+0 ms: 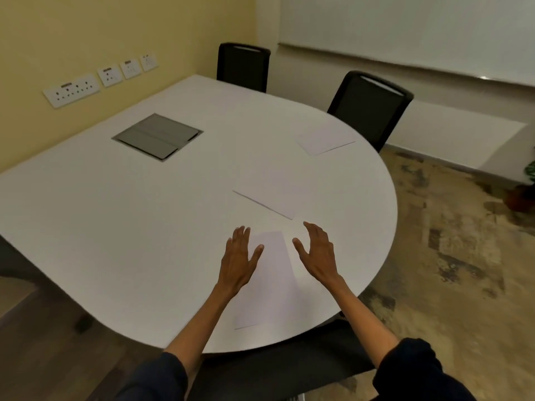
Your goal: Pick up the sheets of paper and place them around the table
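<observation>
Three white rectangular sheets of paper lie flat on the rounded white table (115, 227), well apart from one another; the nearest sheet (270, 287) sits close to the near edge, the middle sheet (269, 192) lies just beyond it toward the centre right, and the farthest sheet (325, 138) rests near the far right rim, in front of the right-hand black mesh-backed chair (369, 108). The left hand (238, 257) is spread with fingers extended, palm down, over the left edge of the nearest sheet, gripping nothing; whether it touches the paper I cannot tell. The right hand (317, 253) is likewise spread and empty, fingers slightly curled, just right of that sheet's far corner; both forearms emerge from dark blue sleeves (411, 369). A grey square cable hatch (157, 136) is set into the tabletop on the far left; a second black chair (243, 66) stands at the far side; white wall sockets (71, 89) line the yellow wall on the left.
</observation>
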Motion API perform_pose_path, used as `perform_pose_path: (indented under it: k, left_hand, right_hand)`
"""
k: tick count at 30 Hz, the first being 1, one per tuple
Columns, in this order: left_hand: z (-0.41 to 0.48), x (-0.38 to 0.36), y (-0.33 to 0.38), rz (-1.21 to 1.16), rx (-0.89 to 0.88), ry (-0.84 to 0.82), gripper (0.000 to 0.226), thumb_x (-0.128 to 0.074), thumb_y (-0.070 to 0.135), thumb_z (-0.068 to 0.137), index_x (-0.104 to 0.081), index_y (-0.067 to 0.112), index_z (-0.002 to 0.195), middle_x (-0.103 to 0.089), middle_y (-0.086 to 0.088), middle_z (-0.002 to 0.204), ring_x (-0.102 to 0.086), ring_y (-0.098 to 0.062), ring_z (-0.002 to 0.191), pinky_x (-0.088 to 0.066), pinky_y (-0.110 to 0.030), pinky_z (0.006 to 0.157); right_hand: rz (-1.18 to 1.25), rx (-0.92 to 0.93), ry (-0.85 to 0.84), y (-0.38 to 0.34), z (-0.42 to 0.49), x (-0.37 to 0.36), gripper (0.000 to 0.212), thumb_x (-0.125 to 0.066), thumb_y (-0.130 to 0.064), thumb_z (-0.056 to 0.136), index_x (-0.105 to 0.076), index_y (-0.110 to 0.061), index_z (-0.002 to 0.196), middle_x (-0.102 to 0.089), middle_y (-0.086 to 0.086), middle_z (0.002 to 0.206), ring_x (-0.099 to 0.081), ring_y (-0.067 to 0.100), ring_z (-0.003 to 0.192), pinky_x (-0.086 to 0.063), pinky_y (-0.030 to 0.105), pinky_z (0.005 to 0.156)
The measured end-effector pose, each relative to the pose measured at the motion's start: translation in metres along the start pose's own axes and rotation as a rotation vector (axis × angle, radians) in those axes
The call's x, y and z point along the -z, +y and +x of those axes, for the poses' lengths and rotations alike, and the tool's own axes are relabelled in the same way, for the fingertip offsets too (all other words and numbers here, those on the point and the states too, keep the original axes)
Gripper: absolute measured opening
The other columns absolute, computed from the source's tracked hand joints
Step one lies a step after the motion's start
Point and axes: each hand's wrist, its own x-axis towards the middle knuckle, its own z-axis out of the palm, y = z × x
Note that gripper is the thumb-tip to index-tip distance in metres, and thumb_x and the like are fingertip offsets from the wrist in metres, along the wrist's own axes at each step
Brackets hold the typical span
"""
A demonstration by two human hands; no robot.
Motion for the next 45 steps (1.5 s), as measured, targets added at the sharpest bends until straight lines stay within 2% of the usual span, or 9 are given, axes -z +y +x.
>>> perform_pose_path:
  k: [2, 7, 18, 22, 26, 28, 31, 38, 45]
  left_hand:
    - [0.005, 0.007, 0.018, -0.011, -0.033, 0.028, 0.072, -0.034, 0.057, 0.099, -0.015, 0.019, 0.157, -0.010, -0.001, 0.165, -0.004, -0.014, 0.153, -0.010, -0.037, 0.125]
    - [0.014, 0.021, 0.067, -0.064, -0.097, 0.111, 0.074, -0.037, 0.058, 0.097, -0.017, 0.019, 0.156, -0.010, 0.000, 0.165, -0.011, -0.015, 0.153, -0.031, -0.041, 0.116]
    - [0.026, -0.009, 0.172, -0.035, -0.188, 0.288, 0.067, -0.037, 0.049, 0.100, -0.017, 0.016, 0.156, -0.011, 0.001, 0.165, -0.004, -0.012, 0.153, -0.032, -0.037, 0.115]
    - [0.021, -0.046, 0.222, -0.029, -0.162, 0.336, 0.067, -0.036, 0.048, 0.101, -0.015, 0.016, 0.156, -0.009, 0.001, 0.165, -0.001, -0.012, 0.153, -0.029, -0.038, 0.117]
    - [0.018, -0.087, 0.273, -0.046, -0.083, 0.337, 0.068, -0.035, 0.049, 0.101, -0.014, 0.016, 0.157, -0.006, 0.000, 0.166, -0.004, -0.017, 0.154, -0.029, -0.046, 0.120]
    - [0.016, -0.108, 0.296, -0.055, -0.033, 0.330, 0.070, -0.034, 0.052, 0.100, -0.010, 0.019, 0.157, 0.000, 0.002, 0.166, -0.008, -0.020, 0.153, -0.032, -0.047, 0.117]
    - [0.014, -0.133, 0.321, -0.040, -0.009, 0.313, 0.071, -0.033, 0.053, 0.100, -0.007, 0.020, 0.157, 0.001, 0.002, 0.166, -0.008, -0.022, 0.153, -0.030, -0.048, 0.119]
    - [0.062, -0.150, 0.344, 0.012, 0.074, 0.371, 0.073, -0.033, 0.048, 0.102, -0.007, 0.009, 0.157, -0.003, -0.008, 0.165, 0.005, -0.020, 0.153, -0.005, -0.042, 0.126]
    - [0.136, -0.176, 0.333, -0.015, 0.209, 0.434, 0.073, -0.033, 0.049, 0.102, -0.007, 0.008, 0.157, -0.003, -0.011, 0.165, 0.003, -0.022, 0.154, -0.005, -0.041, 0.126]
  right_hand:
    - [0.018, 0.008, 0.062, -0.001, 0.000, 0.018, 0.059, -0.046, -0.048, 0.098, -0.034, -0.021, 0.149, -0.037, 0.001, 0.153, -0.031, 0.019, 0.142, -0.031, 0.043, 0.111]
    - [0.061, 0.016, 0.196, 0.005, -0.001, 0.065, 0.057, -0.040, -0.049, 0.100, -0.034, -0.021, 0.149, -0.038, 0.001, 0.153, -0.032, 0.018, 0.142, -0.029, 0.043, 0.111]
    - [0.109, 0.059, 0.360, 0.065, 0.019, 0.161, 0.052, -0.038, -0.048, 0.101, -0.038, -0.021, 0.146, -0.042, 0.000, 0.149, -0.037, 0.018, 0.137, -0.029, 0.043, 0.110]
    - [0.110, 0.091, 0.347, 0.110, 0.026, 0.201, 0.051, -0.039, -0.047, 0.101, -0.039, -0.021, 0.145, -0.043, 0.000, 0.149, -0.038, 0.018, 0.137, -0.030, 0.042, 0.110]
    - [0.105, 0.172, 0.336, 0.156, 0.037, 0.239, 0.050, -0.040, -0.044, 0.101, -0.041, -0.018, 0.143, -0.044, 0.003, 0.148, -0.039, 0.020, 0.136, -0.033, 0.044, 0.112]
    - [0.100, 0.177, 0.329, 0.177, 0.043, 0.255, 0.050, -0.041, -0.044, 0.101, -0.042, -0.017, 0.143, -0.044, 0.005, 0.148, -0.039, 0.021, 0.136, -0.031, 0.043, 0.111]
    - [0.114, 0.170, 0.307, 0.203, 0.051, 0.271, 0.051, -0.042, -0.044, 0.101, -0.042, -0.016, 0.143, -0.044, 0.005, 0.148, -0.039, 0.021, 0.136, -0.030, 0.037, 0.110]
    - [0.172, 0.158, 0.248, 0.242, 0.099, 0.285, 0.052, -0.041, -0.045, 0.101, -0.041, -0.016, 0.144, -0.043, 0.005, 0.148, -0.039, 0.021, 0.135, -0.031, 0.037, 0.111]
    - [0.178, 0.196, 0.127, 0.259, 0.193, 0.259, 0.053, -0.038, -0.048, 0.101, -0.039, -0.019, 0.144, -0.042, 0.003, 0.149, -0.038, 0.021, 0.136, -0.031, 0.045, 0.113]
